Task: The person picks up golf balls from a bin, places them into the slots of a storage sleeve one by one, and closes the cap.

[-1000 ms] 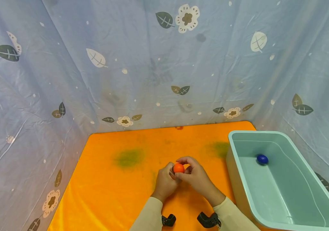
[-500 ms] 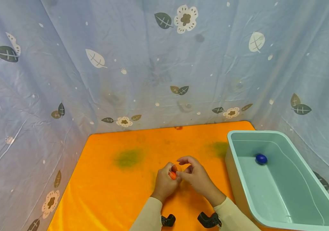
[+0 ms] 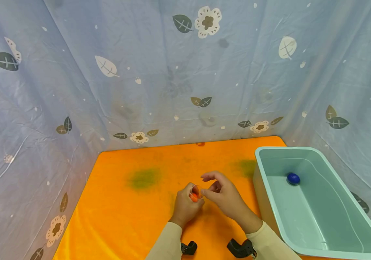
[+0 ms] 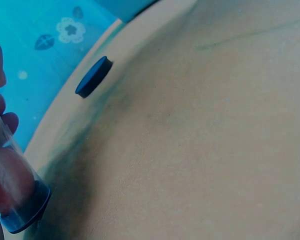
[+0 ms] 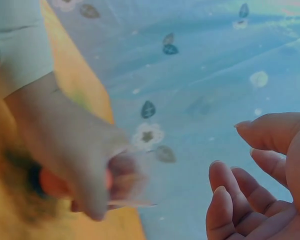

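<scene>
My left hand (image 3: 185, 206) grips a clear see-through tube (image 4: 29, 212) with a dark base. Inside it an orange ball (image 4: 11, 175) sits low, close to the base. From above, the tube's open mouth faces up and the ball (image 3: 193, 197) shows inside. To the right of the mouth, my right hand (image 3: 227, 198) hovers with loosely bent fingers and nothing between them; the right wrist view shows a gap between it and the tube. A dark round disc, like a cap (image 4: 94, 77), lies on the table in the left wrist view; the head view does not show it.
A pale green plastic tub (image 3: 271, 202) stands at the right of the orange-covered table (image 3: 123, 216). A dark blue ball (image 3: 293, 178) lies inside it near the far end. Patterned blue curtains (image 3: 146, 65) enclose the back and sides.
The orange ball was at the tube's mouth by the right fingers, then dropped down inside. My right hand has drawn slightly away to the right. The left hand stays nearly still.
</scene>
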A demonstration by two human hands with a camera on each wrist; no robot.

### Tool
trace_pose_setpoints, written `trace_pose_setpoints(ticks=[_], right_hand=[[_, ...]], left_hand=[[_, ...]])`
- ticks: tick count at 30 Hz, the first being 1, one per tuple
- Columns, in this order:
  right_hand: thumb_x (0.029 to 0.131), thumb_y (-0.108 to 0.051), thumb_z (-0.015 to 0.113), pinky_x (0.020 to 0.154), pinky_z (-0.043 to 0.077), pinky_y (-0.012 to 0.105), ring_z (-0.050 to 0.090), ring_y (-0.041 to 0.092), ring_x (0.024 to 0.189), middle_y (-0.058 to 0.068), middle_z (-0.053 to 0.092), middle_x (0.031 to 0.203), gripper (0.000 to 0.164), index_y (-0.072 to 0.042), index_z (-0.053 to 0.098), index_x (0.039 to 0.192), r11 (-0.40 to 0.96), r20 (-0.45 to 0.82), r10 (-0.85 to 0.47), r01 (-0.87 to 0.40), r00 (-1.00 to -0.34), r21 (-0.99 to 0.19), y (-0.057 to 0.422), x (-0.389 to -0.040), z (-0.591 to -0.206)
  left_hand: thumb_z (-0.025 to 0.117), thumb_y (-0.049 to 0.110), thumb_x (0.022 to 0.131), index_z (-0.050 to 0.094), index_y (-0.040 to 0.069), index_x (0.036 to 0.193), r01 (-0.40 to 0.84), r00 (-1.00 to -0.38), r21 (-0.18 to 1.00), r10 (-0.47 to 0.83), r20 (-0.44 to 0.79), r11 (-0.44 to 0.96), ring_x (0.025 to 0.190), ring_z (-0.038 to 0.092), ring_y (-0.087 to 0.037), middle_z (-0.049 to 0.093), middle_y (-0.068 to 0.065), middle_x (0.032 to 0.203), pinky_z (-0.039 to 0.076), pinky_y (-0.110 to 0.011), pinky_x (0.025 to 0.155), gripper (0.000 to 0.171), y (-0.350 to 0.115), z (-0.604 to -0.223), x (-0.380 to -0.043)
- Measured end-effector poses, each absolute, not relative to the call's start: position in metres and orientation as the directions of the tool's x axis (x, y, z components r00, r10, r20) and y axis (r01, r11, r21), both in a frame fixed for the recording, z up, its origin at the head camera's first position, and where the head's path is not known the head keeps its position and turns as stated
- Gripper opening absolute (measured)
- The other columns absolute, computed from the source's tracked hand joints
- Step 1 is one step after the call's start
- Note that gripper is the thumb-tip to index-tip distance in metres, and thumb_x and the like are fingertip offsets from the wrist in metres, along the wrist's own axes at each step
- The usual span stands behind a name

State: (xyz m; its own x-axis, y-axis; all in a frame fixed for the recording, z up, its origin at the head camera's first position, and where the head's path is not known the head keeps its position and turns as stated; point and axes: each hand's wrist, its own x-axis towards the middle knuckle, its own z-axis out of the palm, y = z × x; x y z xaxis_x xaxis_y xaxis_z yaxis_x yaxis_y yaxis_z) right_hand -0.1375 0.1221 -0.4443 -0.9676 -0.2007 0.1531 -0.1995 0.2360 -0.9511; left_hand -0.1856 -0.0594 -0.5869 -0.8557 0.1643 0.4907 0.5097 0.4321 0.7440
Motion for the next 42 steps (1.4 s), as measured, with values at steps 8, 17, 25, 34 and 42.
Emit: trace_pose_setpoints(ticks=[8,17,25,34,42], right_hand=[[0.098,-0.006,0.080,0.067,0.053,0.031,0.064,0.026,0.084,0.009,0.063,0.125,0.038,-0.013,0.067,0.134,0.221,0.245,-0.190,-0.285,-0.951,-0.933,0.135,-0.130,-0.413],[0.098,0.001,0.078,0.070,0.054,0.028,0.064,0.024,0.084,0.008,0.066,0.121,0.038,-0.008,0.068,0.133,0.235,0.398,-0.133,-0.419,-0.908,-0.877,0.161,-0.129,-0.397],[0.102,-0.006,0.076,0.073,0.055,0.025,0.065,0.022,0.090,0.008,0.065,0.124,0.036,-0.005,0.065,0.136,0.305,0.375,-0.059,-0.374,-0.925,-0.876,0.201,-0.139,-0.374],[0.104,-0.017,0.077,0.066,0.048,0.026,0.064,0.019,0.081,0.005,0.062,0.128,0.037,-0.011,0.064,0.138,0.384,0.359,0.048,-0.315,-0.932,-0.868,0.254,-0.167,-0.370],[0.104,-0.025,0.077,0.066,0.050,0.022,0.066,0.012,0.084,0.001,0.060,0.125,0.038,-0.014,0.064,0.138,0.447,0.328,0.151,-0.231,-0.933,-0.864,0.288,-0.181,-0.382]], left_hand=[[0.086,0.004,0.076,0.061,0.019,0.095,0.494,-0.867,0.767,0.167,0.470,0.410,0.059,0.049,-0.003,0.057,0.012,0.074,0.047,-0.022,0.056,0.035,-0.061,-0.587,-0.184],[0.085,0.005,0.078,0.059,0.021,0.094,0.455,-0.889,0.793,0.167,0.426,0.405,0.055,0.045,-0.002,0.052,0.014,0.068,0.042,-0.022,0.053,0.034,-0.060,-0.588,-0.182],[0.085,0.006,0.078,0.059,0.021,0.095,0.458,-0.888,0.796,0.166,0.429,0.394,0.055,0.043,-0.002,0.052,0.014,0.069,0.040,-0.022,0.052,0.034,-0.060,-0.587,-0.184],[0.086,0.007,0.078,0.060,0.021,0.095,0.462,-0.886,0.793,0.165,0.434,0.397,0.057,0.045,-0.003,0.053,0.014,0.070,0.041,-0.021,0.053,0.034,-0.060,-0.585,-0.185],[0.086,0.003,0.078,0.061,0.020,0.094,0.471,-0.881,0.793,0.165,0.443,0.385,0.057,0.045,-0.002,0.056,0.012,0.072,0.041,-0.022,0.053,0.034,-0.060,-0.584,-0.184]])
